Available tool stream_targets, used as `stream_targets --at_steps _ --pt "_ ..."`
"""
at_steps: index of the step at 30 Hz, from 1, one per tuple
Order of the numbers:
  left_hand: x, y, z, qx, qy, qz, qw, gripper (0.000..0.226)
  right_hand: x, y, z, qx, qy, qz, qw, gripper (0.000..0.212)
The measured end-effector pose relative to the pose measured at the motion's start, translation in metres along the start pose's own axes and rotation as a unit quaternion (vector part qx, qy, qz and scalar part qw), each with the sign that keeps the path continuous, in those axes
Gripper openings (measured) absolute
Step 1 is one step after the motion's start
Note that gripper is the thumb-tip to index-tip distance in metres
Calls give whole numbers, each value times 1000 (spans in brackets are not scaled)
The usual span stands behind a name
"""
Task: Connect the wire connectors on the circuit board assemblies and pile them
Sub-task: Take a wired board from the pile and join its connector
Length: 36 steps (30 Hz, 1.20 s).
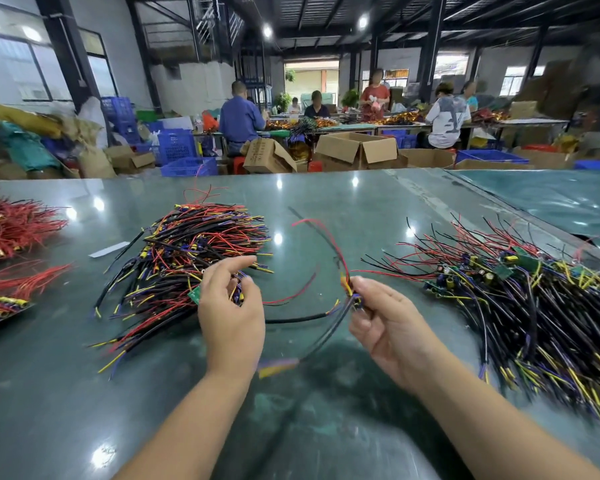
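My left hand (231,313) holds a circuit board assembly (195,293) at the near edge of the left pile (191,258); a green board corner and purple and yellow wires show between the curled fingers. My right hand (385,320) pinches a second wire assembly (352,296) at its connector, above the table. Red and black wires arc up from it, and a black cable with blurred yellow and purple ends hangs down. To the right lies a larger pile of assemblies (520,299) with green boards and capacitors.
The green table (326,202) also carries bundles of red wires (11,230) at the far left and a white strip (109,249). A taped seam runs across the table's right side. Beyond the table, several people work among cardboard boxes and blue crates.
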State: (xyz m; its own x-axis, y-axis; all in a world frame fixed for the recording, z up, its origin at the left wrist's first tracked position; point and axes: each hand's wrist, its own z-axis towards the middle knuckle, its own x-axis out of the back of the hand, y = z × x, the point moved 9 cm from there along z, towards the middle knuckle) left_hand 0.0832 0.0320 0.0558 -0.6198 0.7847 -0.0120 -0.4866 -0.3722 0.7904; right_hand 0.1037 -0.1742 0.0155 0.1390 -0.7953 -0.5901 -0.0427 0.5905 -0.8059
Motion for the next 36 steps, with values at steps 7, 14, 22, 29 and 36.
stream_targets --at_steps 7,14,22,29,36 --pt "-59 5 -41 225 -290 -276 889 26 -9 8 -3 -19 -20 -26 999 17" --pt "-66 -1 -53 234 -308 -210 898 14 -9 16 -5 -22 -39 -124 991 25" --pt "-47 -16 -38 275 -161 -195 927 24 -26 -4 -15 191 -61 -515 833 59" --pt "-51 -18 -44 296 -183 -215 913 30 -73 -22 -49 473 -33 -682 557 46" --pt "-51 -14 -41 383 -161 -367 832 18 -55 -44 -51 490 -14 -489 721 12"
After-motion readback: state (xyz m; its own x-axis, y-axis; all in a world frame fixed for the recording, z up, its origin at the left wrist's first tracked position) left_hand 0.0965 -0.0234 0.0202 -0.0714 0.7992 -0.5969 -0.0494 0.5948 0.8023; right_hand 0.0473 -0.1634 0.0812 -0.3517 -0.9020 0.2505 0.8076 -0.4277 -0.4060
